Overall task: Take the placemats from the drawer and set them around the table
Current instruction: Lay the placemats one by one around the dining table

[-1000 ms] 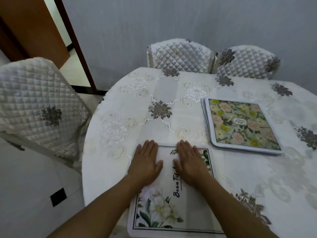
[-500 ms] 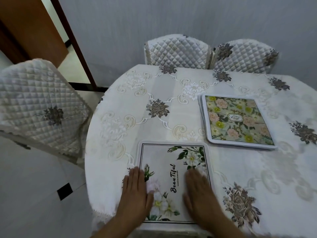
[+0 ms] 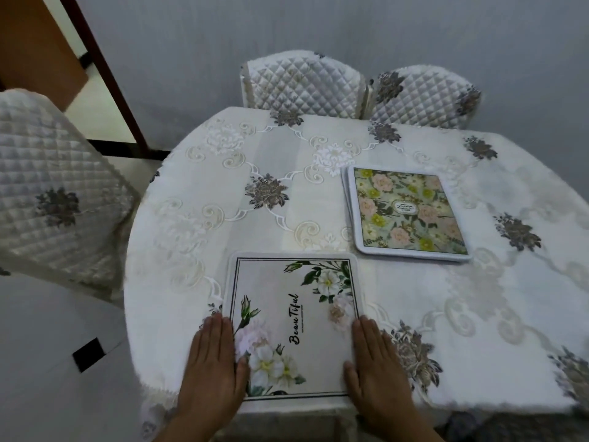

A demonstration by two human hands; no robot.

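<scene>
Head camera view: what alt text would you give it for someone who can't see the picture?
A person's left hand and right hand lie flat on the side edges of a white flowered placemat at the near edge of a cloth-covered table. A green floral placemat lies farther back to the right; quilted chairs stand around.

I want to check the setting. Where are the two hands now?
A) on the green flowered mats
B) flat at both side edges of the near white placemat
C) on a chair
B: the left hand and right hand lie flat along the sides of the placemat.
</scene>
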